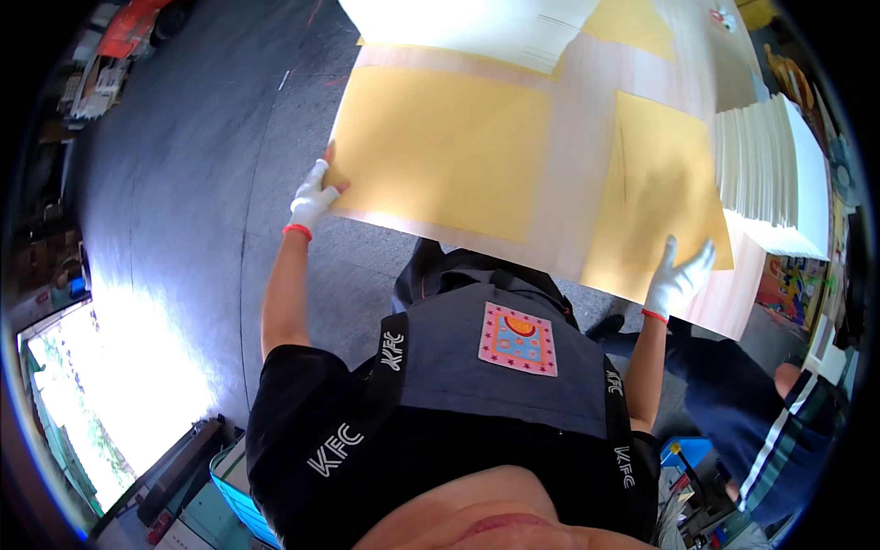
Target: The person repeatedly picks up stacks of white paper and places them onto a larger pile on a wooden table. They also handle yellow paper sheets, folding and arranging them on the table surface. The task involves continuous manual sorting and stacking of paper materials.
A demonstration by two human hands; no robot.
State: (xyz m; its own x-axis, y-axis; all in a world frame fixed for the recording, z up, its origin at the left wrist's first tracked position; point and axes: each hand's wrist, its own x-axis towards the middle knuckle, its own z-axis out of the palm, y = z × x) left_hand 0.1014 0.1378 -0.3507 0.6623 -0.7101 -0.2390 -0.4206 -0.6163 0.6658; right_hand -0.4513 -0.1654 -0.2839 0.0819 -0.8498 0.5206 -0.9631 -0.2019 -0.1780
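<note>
Black shirt [431,458] fills my foreground; left yellow sheet [440,151] and right yellow sheet [642,174] lie on the worktop [573,174], likely light, bendable, best edge-held; left hand [312,197] half-curls at the first's edge, grip unclear; right hand [680,278] spreads open over the second, clasping nothing.

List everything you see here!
Yellow sheets: at least 2, yellow, on the board
Board: 1, pale, beneath them
White sheets: uncertain, white, top centre
Stack: 1, white, right side
Machine: 1, orange, top left
Floor: 1, grey, left
Opening: 1, bright, lower left
Container: 1, light blue, bottom left
Co-worker: 1, dark clothing, lower right
Clutter: uncountable, mixed, rim
Apron: 1, grey, chest
Left grip: 1, white-gloved, board's left edge
Right grip: 1, white-gloved, right yellow sheet
</note>
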